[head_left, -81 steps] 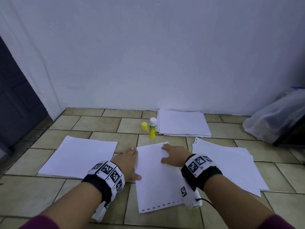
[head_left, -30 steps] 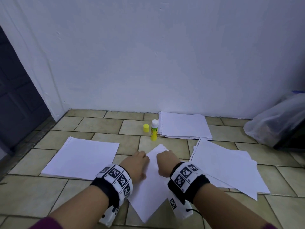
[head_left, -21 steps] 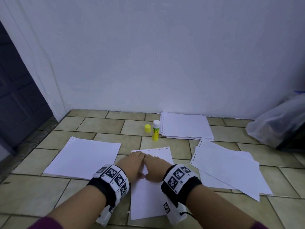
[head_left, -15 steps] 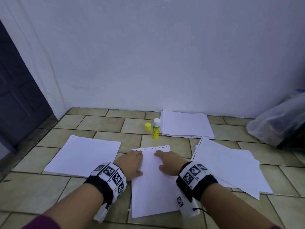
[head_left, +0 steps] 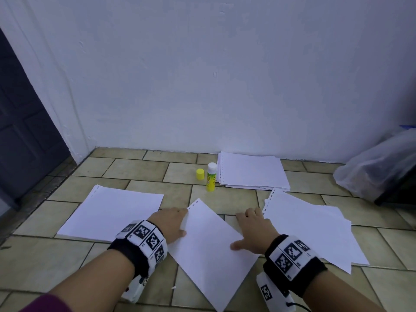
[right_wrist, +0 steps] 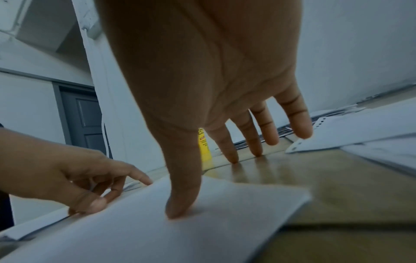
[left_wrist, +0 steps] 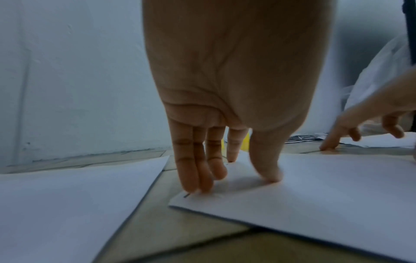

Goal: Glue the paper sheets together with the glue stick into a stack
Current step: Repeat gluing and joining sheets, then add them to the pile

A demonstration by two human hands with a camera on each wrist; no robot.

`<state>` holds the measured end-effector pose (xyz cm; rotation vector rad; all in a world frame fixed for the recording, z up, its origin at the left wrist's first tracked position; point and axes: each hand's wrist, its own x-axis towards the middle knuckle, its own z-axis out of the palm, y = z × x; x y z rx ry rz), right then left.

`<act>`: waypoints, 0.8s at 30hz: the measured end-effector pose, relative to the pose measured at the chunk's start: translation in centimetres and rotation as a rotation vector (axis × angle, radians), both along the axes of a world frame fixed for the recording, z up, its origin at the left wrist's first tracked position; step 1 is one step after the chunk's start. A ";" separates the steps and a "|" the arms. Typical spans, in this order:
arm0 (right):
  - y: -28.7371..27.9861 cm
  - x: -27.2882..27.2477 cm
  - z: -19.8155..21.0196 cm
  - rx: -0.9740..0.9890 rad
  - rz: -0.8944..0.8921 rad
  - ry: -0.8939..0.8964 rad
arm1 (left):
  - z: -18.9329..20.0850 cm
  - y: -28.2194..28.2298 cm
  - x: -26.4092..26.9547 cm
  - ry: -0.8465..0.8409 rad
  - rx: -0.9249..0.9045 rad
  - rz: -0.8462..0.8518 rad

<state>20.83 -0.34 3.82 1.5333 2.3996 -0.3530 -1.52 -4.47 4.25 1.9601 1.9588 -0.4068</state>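
Pressing flat, released fingers, left hand [head_left: 172, 222] and right hand [head_left: 254, 230] have skewed the sheet [head_left: 213, 246] near the glue stick [head_left: 211, 180]; needs realigning.

Under my fingers [left_wrist: 195, 170]: matt, smooth white paper sheet [head_left: 213, 246]. Beyond them, a glossy plastic glue stick [head_left: 211, 179]. I note glazed, slightly shiny floor tiles [head_left: 139, 170].

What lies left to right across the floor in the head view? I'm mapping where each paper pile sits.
Left paper pile → left hand → middle sheets → right hand → right paper pile → plastic bag.
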 end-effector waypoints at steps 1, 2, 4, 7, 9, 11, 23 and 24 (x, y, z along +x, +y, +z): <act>0.0 0.3 0.0 0.003 -0.007 -0.022 | 0.0 0.1 0.1 0.007 -0.012 0.013; 0.0 0.5 0.0 0.017 -0.017 -0.033 | 0.0 0.2 0.2 0.025 -0.019 0.017; 0.0 1.0 0.1 0.058 -0.033 -0.029 | 0.2 0.3 0.7 0.088 -0.003 -0.005; 0.1 1.6 0.2 0.041 -0.026 0.033 | 0.0 0.3 0.8 0.118 0.053 -0.042; 0.2 1.8 0.2 -0.010 -0.016 0.069 | -0.7 0.3 0.5 0.062 0.078 -0.038; 0.3 1.9 0.0 -0.030 -0.006 0.086 | -1.2 0.2 0.1 -0.013 0.055 -0.016; 0.2 2.2 -0.5 -0.032 -0.096 0.214 | -1.4 -0.3 -0.2 -0.095 0.023 -0.011; 0.3 2.4 -0.3 -0.051 -0.138 0.321 | -1.4 -0.3 -0.1 -0.099 0.027 -0.008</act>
